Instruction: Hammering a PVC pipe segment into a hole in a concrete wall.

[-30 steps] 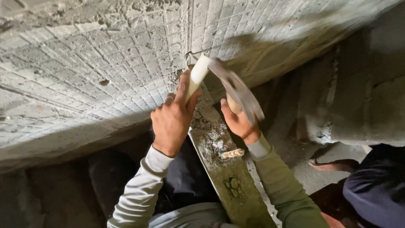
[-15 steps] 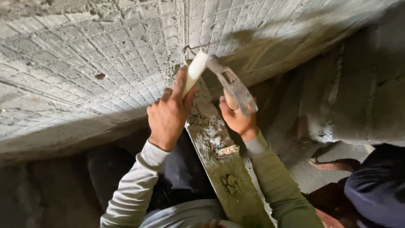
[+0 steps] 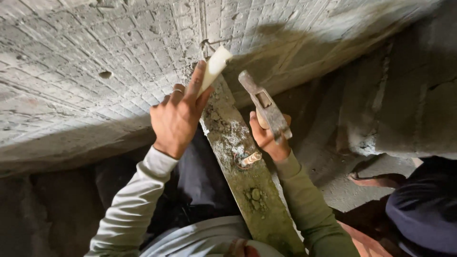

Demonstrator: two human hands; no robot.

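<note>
Hammer (image 3: 264, 105) pulled back from the white chisel (image 3: 213, 68), right hand (image 3: 266, 135) fingers wrapped on its handle. Left hand (image 3: 177, 116) fingers grip chisel, tip unchanged against scored wall (image 3: 95, 57). Dusty plank (image 3: 243, 176) below.

Our right hand (image 3: 266, 138) hides the hammer's (image 3: 264, 105) handle; at four o'clock, the frame edge cuts off another person (image 3: 423, 214).

left hand (image 3: 177, 119) raised, back toward the camera, index finger stretched up, other fingers curled, a ring on one; pale sleeve on the forearm. right hand (image 3: 267, 135) fisted, thumb wrapped round, wrist bent; olive sleeve below.
</note>
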